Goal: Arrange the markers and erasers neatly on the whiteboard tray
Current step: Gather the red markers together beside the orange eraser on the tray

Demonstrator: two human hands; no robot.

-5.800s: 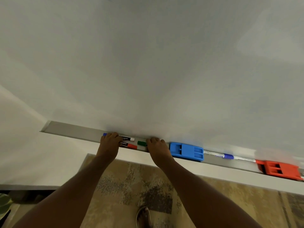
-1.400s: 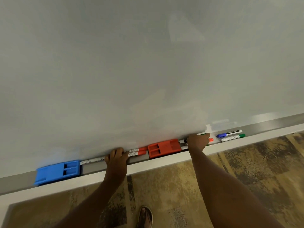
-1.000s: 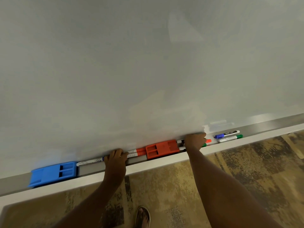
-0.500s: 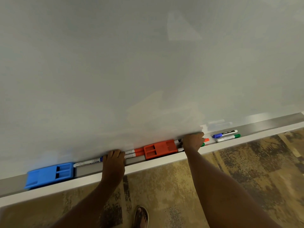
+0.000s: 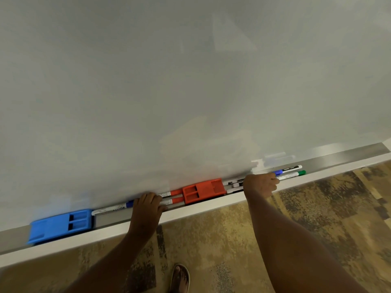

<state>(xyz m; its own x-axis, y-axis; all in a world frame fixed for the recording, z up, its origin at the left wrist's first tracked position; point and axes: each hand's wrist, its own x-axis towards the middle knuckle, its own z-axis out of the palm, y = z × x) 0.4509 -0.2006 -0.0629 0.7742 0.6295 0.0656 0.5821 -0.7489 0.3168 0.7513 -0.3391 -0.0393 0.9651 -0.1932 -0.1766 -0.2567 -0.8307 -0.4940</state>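
A grey whiteboard tray runs along the board's bottom edge. A blue eraser lies at its left, with a blue-capped marker beside it. My left hand lies over the tray with its fingers curled on two red markers. Right of those sits a red eraser. Several black-and-white markers lie between that eraser and my right hand, which is closed over them. Its fingertips touch a blue marker and a green marker.
The whiteboard fills the upper view. Below the tray runs a white ledge. The floor is patterned brown carpet, and a sandalled foot stands under the ledge.
My right hand has slid right along the tray until it meets the blue and green markers, hiding the red and green tips that showed beyond it. My left hand has stayed on the red markers.
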